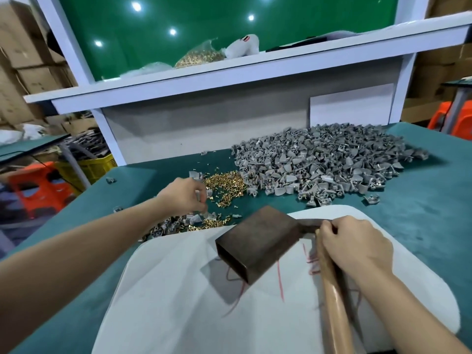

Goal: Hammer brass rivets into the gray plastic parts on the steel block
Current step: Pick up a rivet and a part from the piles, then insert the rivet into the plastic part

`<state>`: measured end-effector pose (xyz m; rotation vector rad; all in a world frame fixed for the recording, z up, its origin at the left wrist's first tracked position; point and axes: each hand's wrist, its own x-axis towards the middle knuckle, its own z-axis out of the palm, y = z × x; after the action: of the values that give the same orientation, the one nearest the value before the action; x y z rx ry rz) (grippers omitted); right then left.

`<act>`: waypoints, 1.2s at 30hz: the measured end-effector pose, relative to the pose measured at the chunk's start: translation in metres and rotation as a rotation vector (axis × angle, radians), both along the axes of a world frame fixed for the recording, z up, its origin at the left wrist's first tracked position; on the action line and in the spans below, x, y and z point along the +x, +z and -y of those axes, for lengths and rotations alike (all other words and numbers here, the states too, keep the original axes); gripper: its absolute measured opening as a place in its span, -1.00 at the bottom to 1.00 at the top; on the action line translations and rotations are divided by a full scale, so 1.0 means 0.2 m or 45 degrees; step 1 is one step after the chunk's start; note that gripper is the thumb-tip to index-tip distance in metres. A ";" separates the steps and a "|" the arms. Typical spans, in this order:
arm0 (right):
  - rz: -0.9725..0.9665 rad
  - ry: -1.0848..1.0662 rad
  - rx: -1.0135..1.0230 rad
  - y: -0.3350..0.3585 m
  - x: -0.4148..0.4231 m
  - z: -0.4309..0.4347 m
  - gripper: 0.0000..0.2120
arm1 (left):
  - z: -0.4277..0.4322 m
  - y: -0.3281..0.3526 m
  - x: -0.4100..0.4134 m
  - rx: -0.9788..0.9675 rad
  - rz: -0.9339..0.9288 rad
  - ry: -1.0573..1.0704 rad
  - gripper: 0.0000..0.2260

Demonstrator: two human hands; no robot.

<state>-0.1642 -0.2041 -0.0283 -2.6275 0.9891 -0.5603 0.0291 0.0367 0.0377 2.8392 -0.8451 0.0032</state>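
Note:
A dark rusty steel block (255, 241) lies on a white cloth (184, 290) in front of me, its top bare. My right hand (355, 246) grips a hammer just under its head, the wooden handle (334, 310) running down toward me and the head beside the block's right end. My left hand (185, 196) reaches to the left of the block, over a scatter of brass rivets (224, 187), and pinches a gray plastic part (198, 196). A big heap of gray plastic parts (321, 162) lies behind the block.
A smaller mix of gray parts and rivets (178, 224) lies at the cloth's far left edge. The table has a green mat (421, 215). A white shelf (229, 72) above carries a bag of brass rivets (199, 57). Orange stools and cardboard boxes stand around the table.

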 end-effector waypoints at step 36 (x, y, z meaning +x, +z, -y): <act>0.780 0.986 0.379 0.09 -0.04 -0.34 -0.78 | 0.21 -0.23 -0.66 -1.518 -0.326 -0.115 -0.80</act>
<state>-0.1727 -0.1363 -0.0098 -2.1058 -0.1302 -0.8380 -0.1029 -0.0060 -0.0083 1.6406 -0.5966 0.0941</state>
